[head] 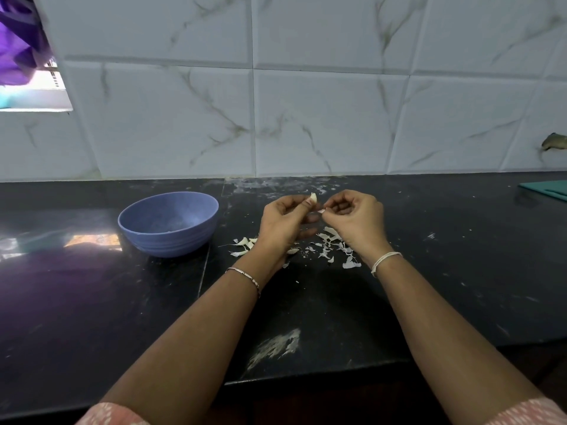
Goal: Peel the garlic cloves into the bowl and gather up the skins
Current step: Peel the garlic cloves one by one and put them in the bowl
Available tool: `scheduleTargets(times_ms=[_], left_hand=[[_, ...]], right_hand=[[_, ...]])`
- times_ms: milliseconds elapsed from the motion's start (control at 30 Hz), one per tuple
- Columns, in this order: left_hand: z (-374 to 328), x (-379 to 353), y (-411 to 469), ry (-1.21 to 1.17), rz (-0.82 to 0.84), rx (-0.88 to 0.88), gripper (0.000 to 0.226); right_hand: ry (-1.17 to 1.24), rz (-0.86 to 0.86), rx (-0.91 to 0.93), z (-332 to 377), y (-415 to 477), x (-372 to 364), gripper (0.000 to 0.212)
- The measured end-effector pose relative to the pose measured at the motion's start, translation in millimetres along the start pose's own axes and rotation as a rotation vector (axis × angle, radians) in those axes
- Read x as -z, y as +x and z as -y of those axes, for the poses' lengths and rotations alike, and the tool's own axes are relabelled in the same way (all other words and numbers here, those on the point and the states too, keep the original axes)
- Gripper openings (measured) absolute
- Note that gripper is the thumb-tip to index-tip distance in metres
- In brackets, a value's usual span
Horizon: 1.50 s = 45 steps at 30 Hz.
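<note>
Ok, near edge first: two pink patterned sleeves (113, 415) at the bottom, with both bare forearms reaching out over a black stone counter (460, 286). The counter is glossy and scuffed, with a white powdery smear (276, 345) close to the front edge between the arms and a seam line running back toward the bowl. There is a thin bracelet (245, 276) on the left wrist and a pale thread band (385, 260) on the right.

Loose skins (334, 243) are scattered on the counter under and between the hands, mostly below the right one. A few pale curved pieces (245, 242) lie just left of the left wrist; cloves or skins, cannot tell.

Both hands are raised above that litter, nearly touching.
- Left hand (285, 222): fingers curled, thumb and forefinger pinching a garlic clove (313, 197) that sticks up above the fingertips.
- Right hand (357, 219): fingers curled, thumb and forefinger pinching a scrap of skin (321, 211) just beside the clove.

The blue bowl (171, 243) stands upright to the left of the hands, apart from them. Its contents are too faint to tell.

The far right counter has the corner of a green board (549, 190). More white dust lies along the back edge. Behind is a wall (322, 118) of white marbled tiles. A bright window opening (36, 93) sits top left with purple cloth (15, 41) hanging over it.
</note>
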<state>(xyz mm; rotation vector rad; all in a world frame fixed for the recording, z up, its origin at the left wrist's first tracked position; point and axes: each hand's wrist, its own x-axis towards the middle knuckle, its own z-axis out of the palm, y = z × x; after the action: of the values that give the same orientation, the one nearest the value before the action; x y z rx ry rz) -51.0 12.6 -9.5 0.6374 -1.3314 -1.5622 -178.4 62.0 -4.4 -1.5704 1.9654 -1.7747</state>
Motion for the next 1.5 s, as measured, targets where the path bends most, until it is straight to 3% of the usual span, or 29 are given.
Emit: scheduleTargets(times_ms=[100,267,400,567,700,900,1033,1100,1167,1400,1500], left_hand=[[-4,4,0,-0.121,-0.005,0.076,0.019],[-6,7,0,-0.176,0.064,0.210,0.015],[-4,4,-2,-0.136,0.118,0.249,0.016],[-4,3,-1,-0.061,0.124,0.239,0.020],[-4,3,-2,-0.037,0.131,0.225,0.020],[1,6,1,0.198,0.046,0.059,0.016],[1,6,2,0.477,-0.071,-0.147,0.008],[4,8,4,0.642,-0.082,-0.259,0.024],[5,8,7,0.741,-0.068,-0.298,0.026],[-3,4,-1,0.518,0.037,-0.115,0.034],[-11,7,-3,0.380,0.095,-0.070,0.019]], right_hand=[[-0.227,0.041,0.063,-3,0,4,0.007],[-0.328,0.079,0.122,-9,4,8,0.008],[-0.231,0.043,0.135,-9,5,6,0.018],[0.076,0.192,0.130,-7,2,1,0.026],[0.132,0.262,0.075,-3,1,1,0.014],[0.173,0.262,0.017,-4,1,3,0.011],[0.125,0.262,-0.031,-8,3,1,0.015],[0.083,0.226,-0.059,-8,5,3,0.016],[0.095,0.195,-0.086,-8,6,5,0.019],[0.266,0.218,-0.025,-3,1,6,0.017],[0.287,0.150,0.001,3,0,3,0.018]])
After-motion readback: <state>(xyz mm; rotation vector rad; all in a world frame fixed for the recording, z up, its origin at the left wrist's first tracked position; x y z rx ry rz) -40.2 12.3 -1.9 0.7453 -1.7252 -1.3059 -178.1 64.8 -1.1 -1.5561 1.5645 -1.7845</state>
